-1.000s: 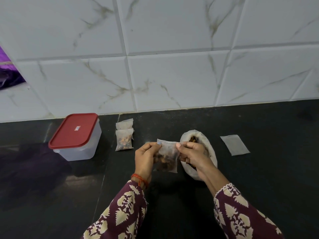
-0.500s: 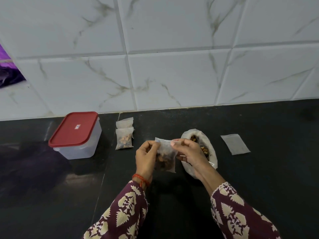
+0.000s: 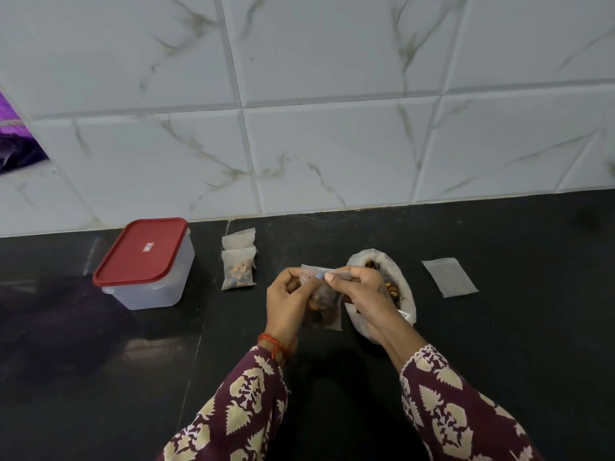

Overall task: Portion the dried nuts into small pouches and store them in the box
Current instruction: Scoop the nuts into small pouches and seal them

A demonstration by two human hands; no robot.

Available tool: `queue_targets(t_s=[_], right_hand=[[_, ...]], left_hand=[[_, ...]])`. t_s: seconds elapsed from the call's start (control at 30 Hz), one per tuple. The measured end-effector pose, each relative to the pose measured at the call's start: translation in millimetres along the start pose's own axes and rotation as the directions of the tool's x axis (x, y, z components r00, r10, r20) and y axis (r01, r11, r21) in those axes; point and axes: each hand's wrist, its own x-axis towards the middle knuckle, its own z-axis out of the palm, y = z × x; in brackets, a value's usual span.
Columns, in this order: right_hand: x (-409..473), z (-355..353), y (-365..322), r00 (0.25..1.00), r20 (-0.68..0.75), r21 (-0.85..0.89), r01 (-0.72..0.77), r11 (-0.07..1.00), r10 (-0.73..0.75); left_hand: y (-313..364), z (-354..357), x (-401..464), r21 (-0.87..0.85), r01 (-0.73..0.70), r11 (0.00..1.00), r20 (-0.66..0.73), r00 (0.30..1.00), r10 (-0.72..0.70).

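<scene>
Nuts fill the small clear pouch [image 3: 322,302] that we hold upright just above the black countertop [image 3: 499,344], near the middle of our view. Our left hand [image 3: 289,302] grips the pouch from its nine o'clock side, fingers curled and closed on its upper left edge, while our right hand [image 3: 364,294] comes in from three o'clock with thumb and forefinger pinched together on the top strip of the pouch. Directly behind our right hand, at about two o'clock from the pouch, sits the open white bag of mixed nuts [image 3: 397,277], its mouth rolled back so the brown and golden pieces show; our right wrist covers its near part. At ten o'clock from the pouch two filled pouches [image 3: 239,267] lie flat on the counter, one overlapping the other, and further out at nine o'clock stands the translucent storage box [image 3: 156,287] with its red lid [image 3: 141,251] shut, close to the tiled wall [image 3: 332,144]. Well apart at three o'clock an empty flat pouch [image 3: 449,277] lies on the counter. A red thread bracelet [image 3: 274,344] circles our left wrist, and maroon printed sleeves [image 3: 466,410] cover both forearms.
</scene>
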Motion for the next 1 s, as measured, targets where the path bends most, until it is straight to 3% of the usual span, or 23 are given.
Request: queue_targets(t_s=[0.17, 0.3, 1.0], right_hand=[[-5.5, -3.5, -3.3, 0.998, 0.044, 0.146, -0.06, 0.987, 0.054], [-6.3, -4.3, -5.5, 0.997, 0.018, 0.16, -0.075, 0.984, 0.073], [-7.2, -2.9, -5.7, 0.997, -0.033, 0.062, -0.068, 0.996, 0.07]], left_hand=[[4.6, 0.5, -1.2, -0.01, -0.007, 1.0, -0.001, 1.0, 0.007], [3.7, 0.4, -1.3, -0.023, -0.016, 1.0, -0.018, 1.0, 0.016], [2.0, -2.8, -1.5, -0.031, 0.048, 0.998, -0.02, 0.999, -0.048]])
